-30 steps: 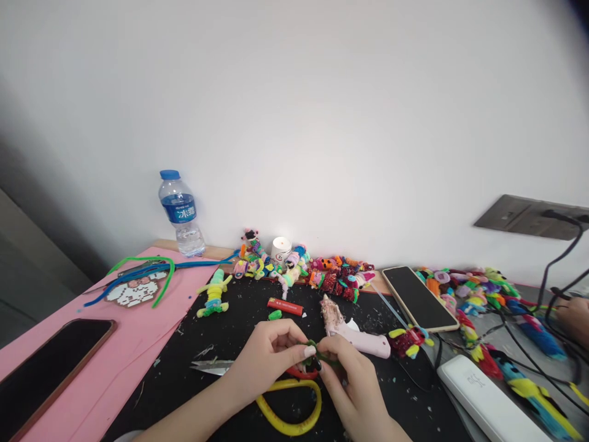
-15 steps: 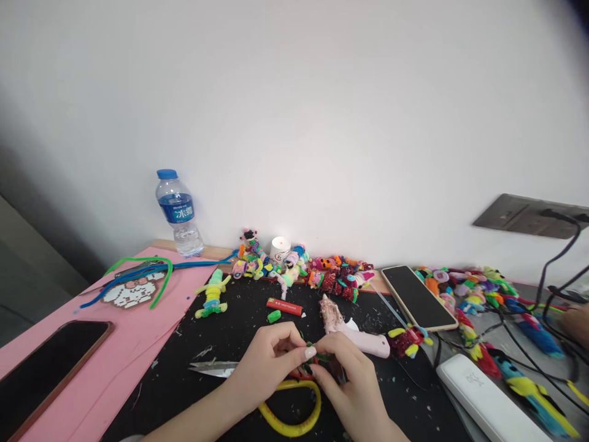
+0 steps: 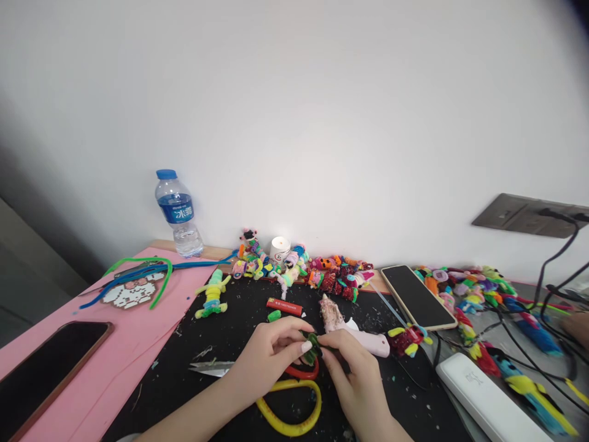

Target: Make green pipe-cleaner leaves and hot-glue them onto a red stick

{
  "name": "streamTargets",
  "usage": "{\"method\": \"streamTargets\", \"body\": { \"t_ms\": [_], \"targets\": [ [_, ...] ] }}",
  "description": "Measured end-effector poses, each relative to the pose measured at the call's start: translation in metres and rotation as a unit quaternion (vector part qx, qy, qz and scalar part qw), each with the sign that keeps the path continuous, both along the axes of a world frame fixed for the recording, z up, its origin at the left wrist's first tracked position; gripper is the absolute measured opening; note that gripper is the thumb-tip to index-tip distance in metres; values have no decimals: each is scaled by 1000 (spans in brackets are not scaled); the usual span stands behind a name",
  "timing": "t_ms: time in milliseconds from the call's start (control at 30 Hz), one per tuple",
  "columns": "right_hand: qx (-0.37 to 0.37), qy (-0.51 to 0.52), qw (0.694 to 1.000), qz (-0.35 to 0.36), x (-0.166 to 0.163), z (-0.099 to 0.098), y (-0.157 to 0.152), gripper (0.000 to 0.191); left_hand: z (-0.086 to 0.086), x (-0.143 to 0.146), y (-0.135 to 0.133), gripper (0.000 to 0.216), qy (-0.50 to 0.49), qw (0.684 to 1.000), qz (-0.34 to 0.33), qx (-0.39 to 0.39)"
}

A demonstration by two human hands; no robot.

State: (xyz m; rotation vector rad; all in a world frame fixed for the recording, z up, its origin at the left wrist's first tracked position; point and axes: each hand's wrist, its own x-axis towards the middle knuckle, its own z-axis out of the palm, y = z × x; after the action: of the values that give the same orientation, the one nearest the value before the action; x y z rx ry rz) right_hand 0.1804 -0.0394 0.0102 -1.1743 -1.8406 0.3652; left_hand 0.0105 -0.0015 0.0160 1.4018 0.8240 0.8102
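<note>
Between my fingertips is a small dark green fuzzy piece, apparently coiled pipe cleaner [image 3: 312,348]. My left hand [image 3: 269,359] pinches its left side with thumb and fingers. From the right, the thumb and forefinger of my right hand [image 3: 356,377] close on the same piece. Below them, scissors [image 3: 318,408] with yellow and red handles lie on the black mat [image 3: 184,399]; my left wrist covers part of them, and the blade tips show to its left. Just beyond my hands are a red lighter [image 3: 284,306], a bright green scrap [image 3: 274,315] and a pink glue gun [image 3: 370,342].
A yellow-green pipe-cleaner figure [image 3: 214,294] lies left; more colourful figures [image 3: 334,279] line the wall. A water bottle [image 3: 177,212], paper cup [image 3: 280,248], two phones [image 3: 418,298], a white power bank [image 3: 488,396] and black cables surround the mat. Another person's hand [image 3: 577,325] shows far right.
My hands have shifted slightly, and more of the green piece shows between my fingertips. The red scissor handle is less covered. Things around have stayed put.
</note>
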Motion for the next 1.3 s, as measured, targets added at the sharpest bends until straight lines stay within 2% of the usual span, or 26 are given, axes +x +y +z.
{"method": "streamTargets", "body": {
  "t_ms": [300,367,500,600,733,867,967,1100,1200,1300],
  "targets": [
    [-11,5,1000,27,-1,1,0,17,-2,0,0,20,30,999,-5,22],
    [-8,3,1000,29,-1,1,0,17,0,-1,-1,18,59,997,-5,57],
    [-10,0,999,31,-2,3,1,17,6,-5,1,15,148,972,1,184],
    [-19,3,1000,15,-1,3,2,12,8,-8,4,14,166,962,-13,216],
    [-20,14,999,-27,2,2,2,6,8,-7,4,11,143,974,-4,177],
    [-14,21,999,-24,4,2,0,12,5,-4,1,8,82,993,-4,89],
    [-19,16,1000,-12,3,4,0,13,6,-3,0,15,77,994,-19,77],
    [-37,12,999,16,0,2,0,14,8,-5,0,10,141,976,-39,160],
    [-61,18,998,4,0,-1,-1,12,6,-7,-1,10,199,949,-38,239],
    [-79,21,997,-12,1,-3,-2,11,1,-8,-1,14,219,934,-33,281]
  ]
}}
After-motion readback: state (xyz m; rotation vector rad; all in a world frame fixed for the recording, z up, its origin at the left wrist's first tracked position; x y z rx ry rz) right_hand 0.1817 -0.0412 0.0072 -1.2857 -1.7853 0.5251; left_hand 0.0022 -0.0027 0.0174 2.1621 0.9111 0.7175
